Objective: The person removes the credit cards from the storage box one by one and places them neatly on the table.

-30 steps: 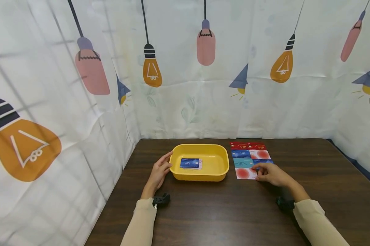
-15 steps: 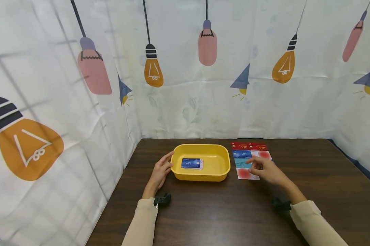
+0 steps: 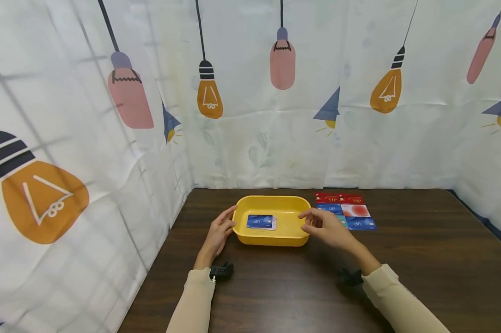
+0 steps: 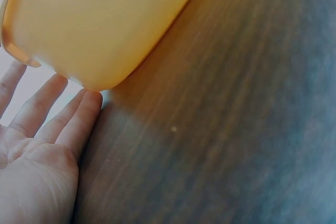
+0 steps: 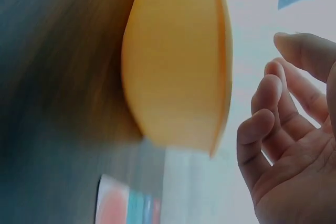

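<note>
My left hand point(image 3: 218, 233) touches the left end of a yellow plastic tray point(image 3: 271, 241); in the left wrist view its fingers reach out nearly straight against the tray wall point(image 4: 105, 24). A blue VIP card point(image 3: 259, 221) lies in the tray, partly over a pinkish card point(image 3: 274, 224). Over the tray's right end hovers my right hand point(image 3: 327, 226), fingers loosely bent, thumb and index apart. Nothing shows between its fingers in the right wrist view. Beyond it lies a block of cards, including red VIP cards point(image 3: 339, 199); the hand hides the lower left ones.
The cards lie on a dark wooden table point(image 3: 271, 291) right of the tray. In the right wrist view, a card with a red circle point(image 5: 112, 202) lies on the table. A white curtain point(image 3: 250, 143) printed with lamps hangs behind and at the sides.
My right hand has moved left from the cards to above the tray's right end. My left hand has stayed at the tray. The two cards inside have not moved.
</note>
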`<control>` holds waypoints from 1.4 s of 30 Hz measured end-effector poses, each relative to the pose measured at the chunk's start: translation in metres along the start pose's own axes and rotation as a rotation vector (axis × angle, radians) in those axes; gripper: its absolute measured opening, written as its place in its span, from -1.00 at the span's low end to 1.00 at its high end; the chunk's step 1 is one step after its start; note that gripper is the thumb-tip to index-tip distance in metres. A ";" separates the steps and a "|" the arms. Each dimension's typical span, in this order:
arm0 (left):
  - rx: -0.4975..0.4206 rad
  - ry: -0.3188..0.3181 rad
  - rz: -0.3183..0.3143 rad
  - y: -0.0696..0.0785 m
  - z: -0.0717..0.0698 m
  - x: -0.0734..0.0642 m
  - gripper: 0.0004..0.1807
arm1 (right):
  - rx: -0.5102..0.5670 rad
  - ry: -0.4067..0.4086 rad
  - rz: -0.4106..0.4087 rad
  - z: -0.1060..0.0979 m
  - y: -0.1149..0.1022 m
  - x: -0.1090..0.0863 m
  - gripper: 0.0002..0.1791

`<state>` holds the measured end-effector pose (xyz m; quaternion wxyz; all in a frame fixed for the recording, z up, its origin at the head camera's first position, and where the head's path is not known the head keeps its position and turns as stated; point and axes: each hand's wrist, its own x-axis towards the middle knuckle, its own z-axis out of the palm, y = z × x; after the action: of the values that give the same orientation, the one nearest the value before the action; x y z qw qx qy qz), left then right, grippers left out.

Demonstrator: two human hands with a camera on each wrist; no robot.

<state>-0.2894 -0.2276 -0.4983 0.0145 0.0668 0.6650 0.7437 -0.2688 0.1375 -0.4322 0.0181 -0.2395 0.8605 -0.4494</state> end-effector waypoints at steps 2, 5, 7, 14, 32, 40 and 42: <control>-0.001 0.003 -0.003 0.000 0.000 0.000 -0.40 | -0.008 -0.001 -0.004 0.008 -0.006 0.008 -0.66; -0.006 -0.002 -0.007 0.001 -0.001 -0.001 -0.41 | -0.002 -0.016 -0.019 0.021 -0.013 0.022 -0.65; -0.009 -0.005 -0.010 0.001 -0.001 -0.001 -0.41 | 0.003 -0.030 -0.020 0.029 -0.016 0.030 -0.63; -0.005 -0.003 -0.012 0.000 -0.001 0.000 -0.40 | -0.032 -0.016 -0.007 0.050 -0.020 0.059 -0.58; -0.003 -0.004 -0.008 0.001 -0.002 0.000 -0.41 | -0.024 -0.078 0.096 0.077 -0.014 0.103 -0.45; -0.007 -0.003 -0.019 0.000 0.000 0.001 -0.41 | -0.019 -0.091 0.173 0.084 -0.008 0.107 -0.43; -0.005 -0.001 -0.022 0.000 0.000 0.001 -0.41 | -0.032 -0.095 0.186 0.085 -0.007 0.107 -0.43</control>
<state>-0.2909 -0.2278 -0.4978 0.0231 0.0600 0.6637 0.7452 -0.3399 0.0228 -0.4574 0.0968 -0.1798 0.8843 -0.4198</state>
